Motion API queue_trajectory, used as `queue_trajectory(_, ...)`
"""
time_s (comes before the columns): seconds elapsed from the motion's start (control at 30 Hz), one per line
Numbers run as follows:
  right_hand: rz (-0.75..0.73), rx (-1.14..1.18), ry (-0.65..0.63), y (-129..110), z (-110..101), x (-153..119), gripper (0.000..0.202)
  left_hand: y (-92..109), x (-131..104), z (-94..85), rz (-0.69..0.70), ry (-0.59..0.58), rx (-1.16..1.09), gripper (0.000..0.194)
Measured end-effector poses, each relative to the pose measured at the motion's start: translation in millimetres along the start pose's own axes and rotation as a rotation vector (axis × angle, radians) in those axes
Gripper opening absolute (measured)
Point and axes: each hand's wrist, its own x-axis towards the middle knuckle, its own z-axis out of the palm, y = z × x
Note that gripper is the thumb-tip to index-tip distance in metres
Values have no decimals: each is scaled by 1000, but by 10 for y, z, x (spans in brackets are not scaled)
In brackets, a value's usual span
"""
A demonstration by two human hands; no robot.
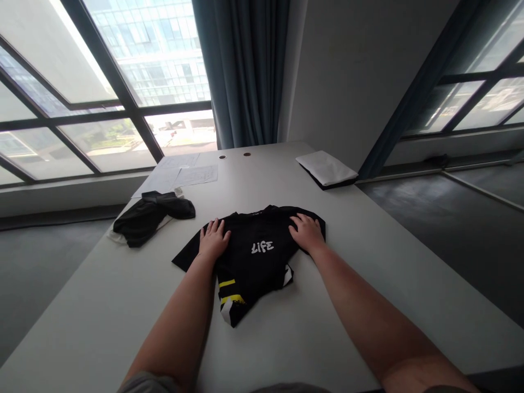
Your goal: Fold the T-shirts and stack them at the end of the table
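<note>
A black T-shirt [254, 267] with white lettering, yellow stripes and white patches lies on the white table [254, 360], collar on the far side. Its lower part is bunched and uneven near me. My left hand [213, 239] rests flat with fingers spread on the shirt's left shoulder, beside the left sleeve. On the right shoulder lies my right hand [307, 233], palm down, its fingers a little apart. Neither hand grips the cloth.
A crumpled black and white garment [151, 215] lies at the table's left edge. Behind it are paper sheets [196, 174]. At the back right sits a white folded item [327, 168] over something black. Two round grommets [222, 157] are near the far edge.
</note>
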Motion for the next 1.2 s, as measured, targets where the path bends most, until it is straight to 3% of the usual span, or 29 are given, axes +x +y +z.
queue_trajectory(0.17,-131,113,152,-76,-120,-86,30,106,-212,-102,59,101,-87,53)
queue_trajectory(0.27,-268,168,212,-144,-272,-310,23,83,-543,-152,107,220,-139,43)
queue_trajectory(0.37,-353,234,140,-212,-423,-633,21,-47,-983,-191,137,283,-177,32)
queue_trajectory(0.43,-443,307,-9,-248,-502,-839,21,-169,-1273,-219,195,233,-243,26)
queue_trajectory(0.53,-576,422,-207,-283,-582,-1043,18,-333,-1612,-261,370,57,-335,27)
queue_trajectory(0.63,-636,472,-241,-301,-606,-1101,34,-399,-1781,-266,550,-46,-304,49)
queue_trajectory(0.7,-649,469,-219,-310,-575,-1088,46,-372,-1809,-227,582,-37,-243,81)
queue_trajectory(0.77,-643,472,-180,-320,-507,-1059,47,-300,-1792,-158,554,-6,-180,96)
queue_trajectory(0.87,-596,532,-119,-343,-374,-1000,38,-159,-1714,-38,477,44,-117,79)
queue_trajectory(0.97,-456,605,-84,-377,-273,-907,30,-22,-1559,47,416,91,-110,65)
queue_trajectory(1.1,-222,697,24,-432,-179,-675,22,173,-1194,77,345,122,-164,62)
queue_trajectory(1.2,-62,786,154,-461,-93,-456,29,321,-896,56,261,169,-298,45)
